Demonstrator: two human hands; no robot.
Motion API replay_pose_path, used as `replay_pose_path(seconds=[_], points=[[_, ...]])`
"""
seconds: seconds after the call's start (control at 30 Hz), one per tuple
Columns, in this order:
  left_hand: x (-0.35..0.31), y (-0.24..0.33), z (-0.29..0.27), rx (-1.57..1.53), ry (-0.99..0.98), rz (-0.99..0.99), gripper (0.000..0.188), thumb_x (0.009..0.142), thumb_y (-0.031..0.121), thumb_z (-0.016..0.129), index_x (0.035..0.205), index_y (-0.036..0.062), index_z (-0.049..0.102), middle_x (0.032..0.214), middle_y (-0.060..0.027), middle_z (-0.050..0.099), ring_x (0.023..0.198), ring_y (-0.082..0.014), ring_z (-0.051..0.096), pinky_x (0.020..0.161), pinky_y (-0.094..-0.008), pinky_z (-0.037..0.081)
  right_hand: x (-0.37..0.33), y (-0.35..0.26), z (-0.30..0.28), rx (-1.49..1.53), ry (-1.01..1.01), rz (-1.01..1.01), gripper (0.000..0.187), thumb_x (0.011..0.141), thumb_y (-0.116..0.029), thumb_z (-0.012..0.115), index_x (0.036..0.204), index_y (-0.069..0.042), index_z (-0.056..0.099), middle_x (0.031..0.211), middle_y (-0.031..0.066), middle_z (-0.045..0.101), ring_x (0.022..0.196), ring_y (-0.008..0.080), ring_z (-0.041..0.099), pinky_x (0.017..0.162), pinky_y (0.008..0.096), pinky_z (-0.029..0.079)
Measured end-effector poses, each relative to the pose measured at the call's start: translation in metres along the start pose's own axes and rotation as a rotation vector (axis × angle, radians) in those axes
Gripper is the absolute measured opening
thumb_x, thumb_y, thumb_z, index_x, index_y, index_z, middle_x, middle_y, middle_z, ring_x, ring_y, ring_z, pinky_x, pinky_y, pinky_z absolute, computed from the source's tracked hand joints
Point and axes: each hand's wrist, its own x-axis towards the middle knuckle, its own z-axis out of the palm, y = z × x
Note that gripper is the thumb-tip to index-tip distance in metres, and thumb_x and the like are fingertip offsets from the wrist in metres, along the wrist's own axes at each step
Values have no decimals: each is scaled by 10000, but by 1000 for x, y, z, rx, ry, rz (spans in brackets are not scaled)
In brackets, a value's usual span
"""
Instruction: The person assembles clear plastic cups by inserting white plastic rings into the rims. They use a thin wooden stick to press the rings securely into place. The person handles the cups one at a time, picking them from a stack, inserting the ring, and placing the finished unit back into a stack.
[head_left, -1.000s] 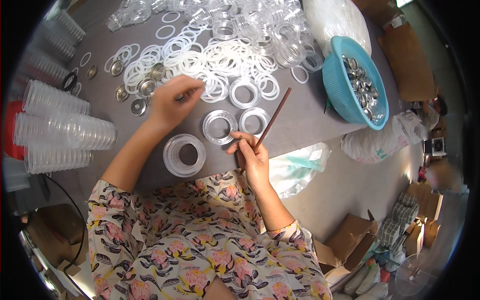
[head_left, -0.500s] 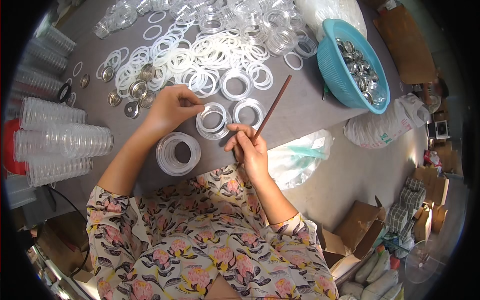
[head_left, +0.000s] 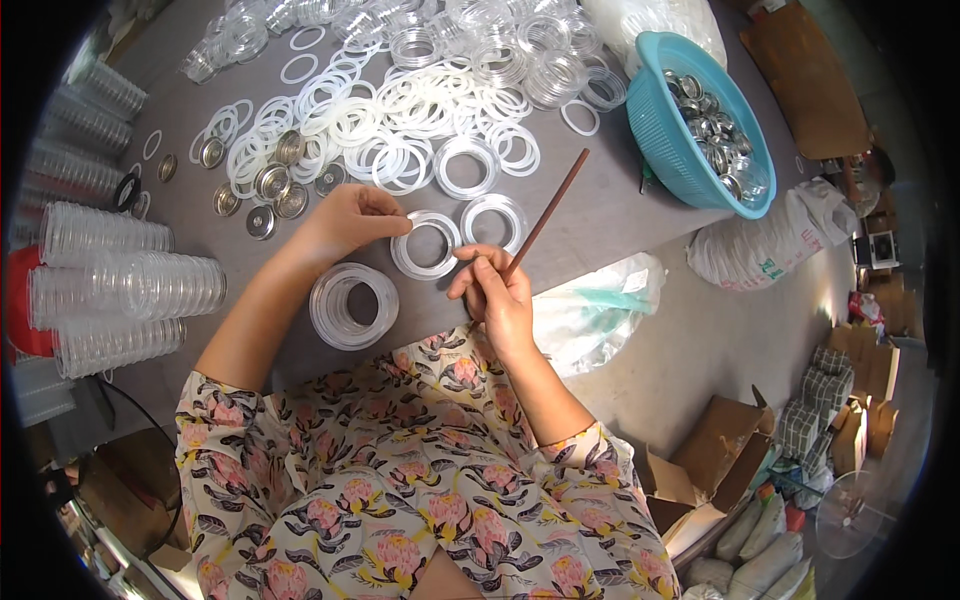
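My left hand (head_left: 362,222) is closed in a pinch, fingertips at the left rim of a clear plastic ring-shaped lid (head_left: 426,266) with a white sealing ring on it. What the pinch holds, if anything, is hidden. My right hand (head_left: 497,298) grips a thin brown stick (head_left: 552,205), which slants up to the right; its fingers are beside the same lid. Two similar ringed lids, one farther away (head_left: 467,168) and one to the right (head_left: 513,215), lie on the table. A short stack of clear rings (head_left: 330,318) stands nearer me.
Loose white sealing rings (head_left: 400,160) lie heaped beyond my hands, with several metal caps (head_left: 272,182) to their left. Clear plastic parts (head_left: 540,70) pile up behind. Stacked clear cups (head_left: 130,285) line the left side. A blue basket (head_left: 648,130) of metal pieces stands right.
My left hand has dropped slightly nearer me, uncovering a metal cap behind it. The white ring now sits more centred on the lid. My right hand stays around the stick.
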Motion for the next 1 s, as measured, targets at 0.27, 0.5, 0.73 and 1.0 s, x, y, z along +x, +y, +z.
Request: replay_pose_path(seconds=[0.27, 0.5, 0.73, 1.0], points=[[-10, 9, 1, 326, 58, 213, 418, 626, 143, 790, 999, 82, 611, 930, 13, 587, 761, -46, 516, 618, -204, 354, -1, -1, 0, 58, 9, -3, 249, 964, -204, 402, 969, -17, 567, 633, 51, 587, 428, 18, 318, 408, 177, 227], [-1, 23, -12, 432, -346, 232, 766, 554, 131, 809, 1252, 102, 494, 1186, -6, 530, 1031, -141, 492, 829, -277, 364, -1, -1, 3, 4, 10, 114, 262, 952, -230, 431, 895, -31, 592, 735, 83, 643, 438, 15, 322, 405, 178, 237], [2, 21, -14, 488, -349, 380, 773, 569, 112, 791, 1271, 106, 464, 1262, -44, 469, 1147, -195, 450, 940, -312, 358, -3, -3, 20, 15, 7, 139, 259, 940, -228, 455, 878, -33, 613, 768, 63, 643, 442, 11, 293, 413, 183, 232], [-60, 31, -27, -48, -31, 534, 742, 568, 98, 786, 1224, 20, 447, 1249, -91, 463, 1178, -201, 440, 995, -355, 336, -10, -47, 12, 185, 102, -171, 533, 948, -334, 411, 460, -132, 335, 604, 97, 537, 437, 86, 298, 404, 231, 236]])
